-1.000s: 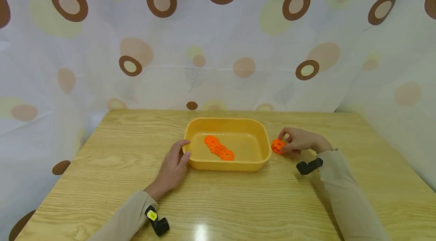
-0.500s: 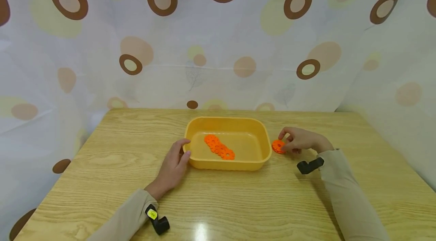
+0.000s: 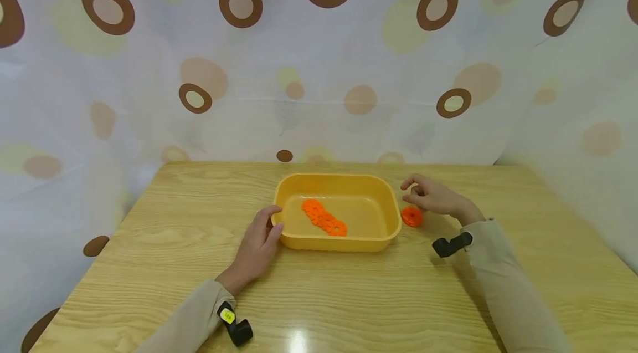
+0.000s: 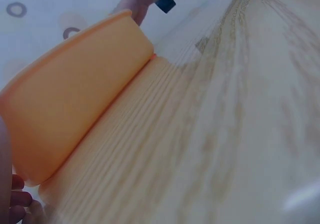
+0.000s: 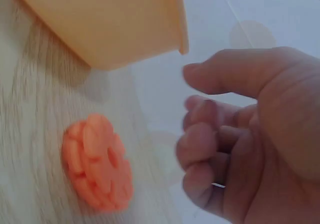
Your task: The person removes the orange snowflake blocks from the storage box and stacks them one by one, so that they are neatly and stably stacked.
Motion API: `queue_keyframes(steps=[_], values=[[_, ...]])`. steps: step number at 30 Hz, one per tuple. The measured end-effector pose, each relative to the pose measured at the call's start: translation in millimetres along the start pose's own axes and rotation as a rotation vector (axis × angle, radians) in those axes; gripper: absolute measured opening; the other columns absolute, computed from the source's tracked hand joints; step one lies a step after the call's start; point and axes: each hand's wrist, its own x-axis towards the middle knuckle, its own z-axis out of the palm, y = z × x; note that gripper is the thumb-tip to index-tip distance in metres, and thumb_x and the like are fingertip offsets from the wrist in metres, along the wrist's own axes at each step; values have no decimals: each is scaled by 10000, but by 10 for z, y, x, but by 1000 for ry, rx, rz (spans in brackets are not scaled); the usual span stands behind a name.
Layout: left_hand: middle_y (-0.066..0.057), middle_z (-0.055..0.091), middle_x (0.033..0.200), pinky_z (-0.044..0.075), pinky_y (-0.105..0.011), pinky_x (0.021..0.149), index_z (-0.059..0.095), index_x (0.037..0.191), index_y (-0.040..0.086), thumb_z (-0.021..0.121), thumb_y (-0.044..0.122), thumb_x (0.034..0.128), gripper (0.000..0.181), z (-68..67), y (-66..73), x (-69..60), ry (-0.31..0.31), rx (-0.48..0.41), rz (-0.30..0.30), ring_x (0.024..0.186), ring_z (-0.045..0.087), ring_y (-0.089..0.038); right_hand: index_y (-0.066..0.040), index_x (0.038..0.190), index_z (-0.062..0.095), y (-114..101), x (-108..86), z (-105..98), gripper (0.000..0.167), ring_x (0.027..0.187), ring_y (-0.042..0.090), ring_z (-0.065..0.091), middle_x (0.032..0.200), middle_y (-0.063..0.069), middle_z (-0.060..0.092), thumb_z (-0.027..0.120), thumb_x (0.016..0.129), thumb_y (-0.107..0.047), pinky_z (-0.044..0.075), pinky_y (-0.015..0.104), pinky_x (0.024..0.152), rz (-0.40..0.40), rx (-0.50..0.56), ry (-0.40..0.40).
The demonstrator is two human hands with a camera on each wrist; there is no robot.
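Note:
A yellow tray [image 3: 339,240] stands on the table. Inside it, in the head view, several orange flower-shaped discs [image 3: 324,219] lie overlapping in a slanting row. My left hand [image 3: 253,247] grips the tray's left end, thumb and index finger at the rim; in the left wrist view its fingers [image 4: 21,199] show beside the tray wall [image 4: 80,93]. A small stack of orange discs [image 3: 412,216] rests just outside the tray's right end. Above that stack is my right hand [image 3: 432,195], holding nothing; the right wrist view shows the hand [image 5: 245,124] loosely curled, apart from the stack [image 5: 100,166].
The wooden table [image 3: 339,297] extends around the tray. A patterned white cloth [image 3: 319,120] hangs behind the table and at both sides. Each sleeve carries a black wrist device, one at the left [image 3: 236,326] and one at the right [image 3: 451,244].
My right hand has let go of the orange stack and moved up and slightly left, leaving the stack on the table. My left hand keeps its place at the tray; the head view has shifted slightly.

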Motion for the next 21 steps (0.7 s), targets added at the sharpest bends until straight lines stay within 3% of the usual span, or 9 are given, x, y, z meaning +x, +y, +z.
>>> queue_keyframes(steps=[5,10,21], values=[[-42,464,901,401,-283,727,492,1260,17,501,122,976,303,17,3,6,1,-2,-9,797,444,-144,82,1238,381,-149,26,41,330,490,90,324,631,7,386,486,1004,-125,325,254,490,-94,62,80],[-46,466,881,405,-289,711,496,1257,12,506,113,967,307,8,1,2,13,8,12,774,443,-147,60,1221,437,-342,54,112,284,485,95,300,659,28,394,497,996,-103,330,259,494,-177,36,113],[-54,469,889,405,-287,718,492,1257,6,507,116,969,308,2,8,4,2,-6,8,785,445,-146,59,1195,479,-588,251,221,249,508,84,302,661,19,395,504,990,-79,332,243,543,-229,-24,55]])
